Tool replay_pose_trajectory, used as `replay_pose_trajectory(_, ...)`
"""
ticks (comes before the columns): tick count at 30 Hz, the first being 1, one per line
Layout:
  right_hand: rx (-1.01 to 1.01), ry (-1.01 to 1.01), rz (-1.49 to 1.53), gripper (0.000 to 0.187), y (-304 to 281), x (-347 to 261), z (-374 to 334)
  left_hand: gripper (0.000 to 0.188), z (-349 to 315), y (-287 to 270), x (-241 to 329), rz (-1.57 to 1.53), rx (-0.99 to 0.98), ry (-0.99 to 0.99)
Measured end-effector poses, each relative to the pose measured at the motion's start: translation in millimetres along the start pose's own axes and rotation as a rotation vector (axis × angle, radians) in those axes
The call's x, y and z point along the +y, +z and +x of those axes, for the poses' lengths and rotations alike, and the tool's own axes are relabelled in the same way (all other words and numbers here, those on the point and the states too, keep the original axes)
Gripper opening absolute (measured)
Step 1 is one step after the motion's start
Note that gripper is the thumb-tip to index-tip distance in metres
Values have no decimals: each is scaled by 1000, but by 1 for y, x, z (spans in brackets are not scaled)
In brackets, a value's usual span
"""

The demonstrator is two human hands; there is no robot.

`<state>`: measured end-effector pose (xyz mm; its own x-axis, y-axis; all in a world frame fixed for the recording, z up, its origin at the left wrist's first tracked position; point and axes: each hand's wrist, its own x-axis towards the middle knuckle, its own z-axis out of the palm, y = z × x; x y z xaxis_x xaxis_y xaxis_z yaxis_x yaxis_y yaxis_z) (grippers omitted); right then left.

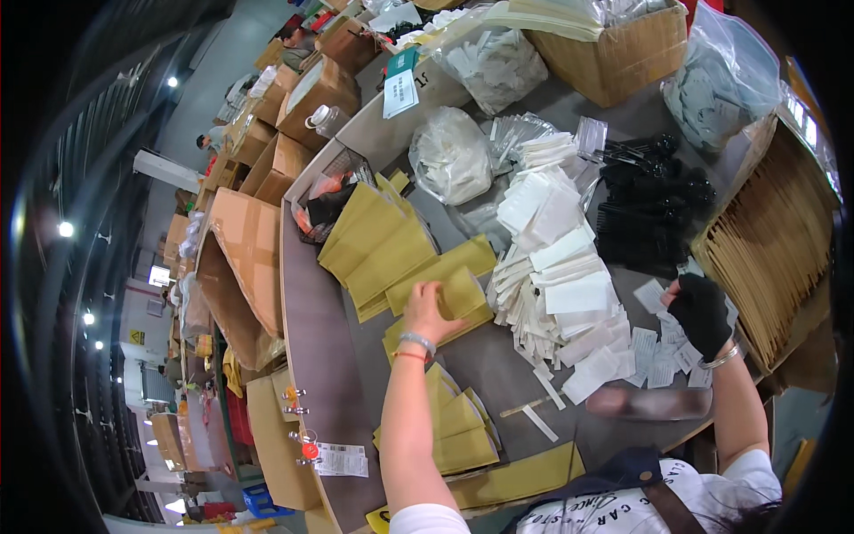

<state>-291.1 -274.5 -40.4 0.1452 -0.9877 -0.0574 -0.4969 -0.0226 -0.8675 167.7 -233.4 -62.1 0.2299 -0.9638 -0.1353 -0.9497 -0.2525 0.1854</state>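
The left hand (433, 313), half open, curves over the envelope (463, 292) beneath it; a light, flat press would steady it best. The right hand (699, 313), curled beside slips (663, 363), hides whether it grips anything.

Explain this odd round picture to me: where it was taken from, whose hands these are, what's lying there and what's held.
No machine here: a wide camera on a person's head looks down, so straight edges bend. The wearer's left hand is at some mustard envelopes; whether it grips one is unclear. Their right hand, in a black glove, is beside small printed slips; any hold is hidden. Also on the grey table: white packets, black comb-like items and clear bags.
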Motion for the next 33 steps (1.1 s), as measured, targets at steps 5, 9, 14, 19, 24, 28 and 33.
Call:
replay_pose_trajectory(5, -83, -136, 649, 7, 45, -74, -18, 89, -78, -47, 63, -46, 300, 282)
replay_pose_trajectory(9, -162, -108, 780, 9, 63, -117, -40, 90, -124, -57, 100, -165, 424, 350)
replay_pose_trajectory(14, -144, -153, 854, 10, 67, -128, -61, 90, -157, -63, 126, -216, 499, 309)
replay_pose_trajectory(19, -169, -173, 830, 11, 62, -132, -74, 92, -177, -65, 133, -97, 530, 329)
replay_pose_trajectory(24, -70, -277, 712, 13, 69, -123, -81, 94, -187, -67, 142, -116, 547, 340)
replay_pose_trajectory(28, -83, -294, 676, 13, 65, -121, -88, 95, -193, -65, 143, -139, 566, 340)
replay_pose_trajectory(33, -336, -188, 667, 13, 71, -117, -91, 91, -199, -62, 147, -99, 597, 347)
